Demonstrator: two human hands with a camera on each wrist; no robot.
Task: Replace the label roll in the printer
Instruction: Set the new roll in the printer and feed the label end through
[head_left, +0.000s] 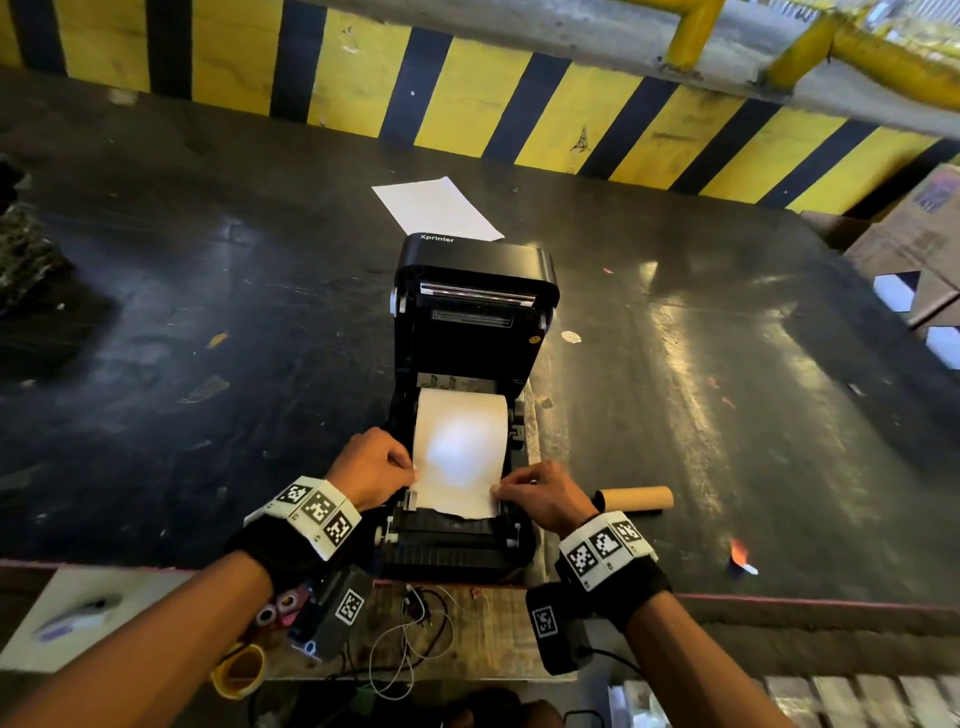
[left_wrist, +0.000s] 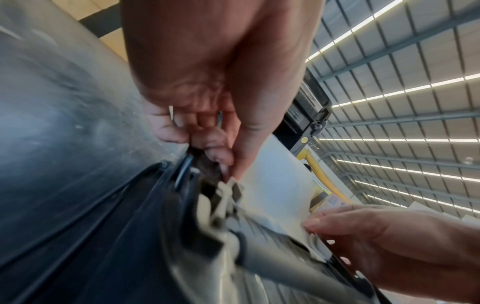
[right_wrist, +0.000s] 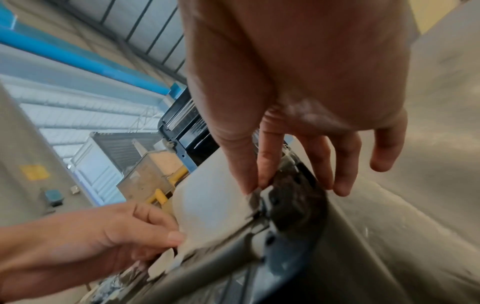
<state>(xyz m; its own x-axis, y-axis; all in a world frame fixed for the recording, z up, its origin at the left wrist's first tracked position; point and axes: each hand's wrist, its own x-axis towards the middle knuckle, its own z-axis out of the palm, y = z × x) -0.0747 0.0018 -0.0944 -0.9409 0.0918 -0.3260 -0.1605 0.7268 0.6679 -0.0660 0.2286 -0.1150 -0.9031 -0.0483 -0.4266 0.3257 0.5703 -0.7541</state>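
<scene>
Both hands pinch the white label paper strip (head_left: 460, 457): left hand (head_left: 371, 465) at 9 o'clock, right hand (head_left: 540, 496) at 3, its length running toward 12 inside the open black plastic label printer (head_left: 472, 291).

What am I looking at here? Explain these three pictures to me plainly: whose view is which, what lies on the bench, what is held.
No robot: a person wears three cameras. The large picture comes from the head, looking down; the other two come from the wrists, looking along the fingers.

On the dark bench stands a black label printer with its lid raised. A white label strip runs from the roll inside toward the front. The left hand pinches the strip's left edge, the right hand its right edge; each grip is thumb against fingertip.

Beside the right hand lies a bare cardboard core. Behind the printer lies a white paper sheet.
</scene>
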